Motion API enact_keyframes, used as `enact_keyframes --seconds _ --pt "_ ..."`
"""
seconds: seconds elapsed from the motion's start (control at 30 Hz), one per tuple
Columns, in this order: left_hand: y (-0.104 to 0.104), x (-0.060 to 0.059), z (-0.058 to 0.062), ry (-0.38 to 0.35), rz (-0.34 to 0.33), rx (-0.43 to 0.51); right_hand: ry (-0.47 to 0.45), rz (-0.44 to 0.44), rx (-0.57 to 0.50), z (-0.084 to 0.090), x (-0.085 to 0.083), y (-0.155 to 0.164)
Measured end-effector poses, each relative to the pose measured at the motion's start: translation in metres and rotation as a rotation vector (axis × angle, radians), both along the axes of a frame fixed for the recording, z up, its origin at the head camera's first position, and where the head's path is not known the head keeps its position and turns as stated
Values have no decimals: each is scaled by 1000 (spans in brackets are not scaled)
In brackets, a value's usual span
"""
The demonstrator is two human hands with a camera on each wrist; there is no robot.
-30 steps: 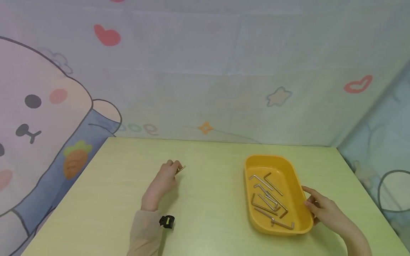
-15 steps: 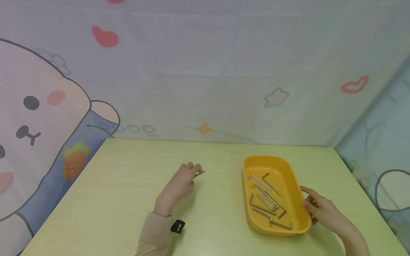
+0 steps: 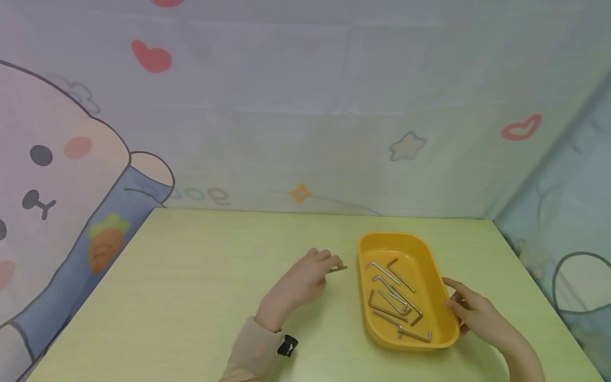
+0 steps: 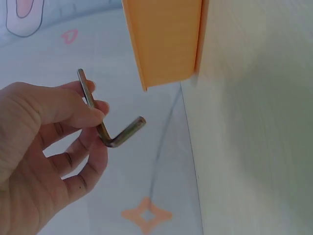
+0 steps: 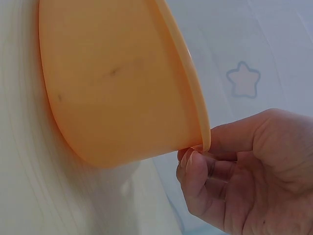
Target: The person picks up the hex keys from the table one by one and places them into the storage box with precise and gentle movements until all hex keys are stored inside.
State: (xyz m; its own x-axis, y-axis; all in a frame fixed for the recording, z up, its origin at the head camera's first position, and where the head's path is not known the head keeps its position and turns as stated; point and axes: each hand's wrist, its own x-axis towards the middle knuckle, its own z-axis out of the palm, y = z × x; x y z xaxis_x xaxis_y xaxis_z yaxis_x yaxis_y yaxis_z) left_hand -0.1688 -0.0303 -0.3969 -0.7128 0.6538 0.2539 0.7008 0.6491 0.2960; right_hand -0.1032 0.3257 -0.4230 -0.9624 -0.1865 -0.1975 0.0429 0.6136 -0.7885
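An L-shaped hex key (image 4: 110, 128) is pinched between thumb and fingers of the left hand (image 3: 300, 284), held above the desk (image 3: 191, 286) just at nine o'clock of the yellow tray (image 3: 431, 265). The right hand (image 3: 474, 313) has its grip curled on the tray's rim at three o'clock. More hex keys (image 3: 393, 300) lie loose inside the tray.

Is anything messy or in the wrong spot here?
Nothing looks spilled or broken. One hex key is outside the yellow tray, pinched in the left hand, while the other keys lie jumbled inside. The right hand holds the tray's rim.
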Motion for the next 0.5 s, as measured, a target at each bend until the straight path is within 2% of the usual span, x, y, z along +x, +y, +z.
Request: enact_keyframes --seconds 0.17,0.5 --pt "11 2 4 22 -53 -15 12 -2 4 -1 -1 -1" --pt "35 -1 8 152 -123 -81 17 -6 14 -1 -1 0"
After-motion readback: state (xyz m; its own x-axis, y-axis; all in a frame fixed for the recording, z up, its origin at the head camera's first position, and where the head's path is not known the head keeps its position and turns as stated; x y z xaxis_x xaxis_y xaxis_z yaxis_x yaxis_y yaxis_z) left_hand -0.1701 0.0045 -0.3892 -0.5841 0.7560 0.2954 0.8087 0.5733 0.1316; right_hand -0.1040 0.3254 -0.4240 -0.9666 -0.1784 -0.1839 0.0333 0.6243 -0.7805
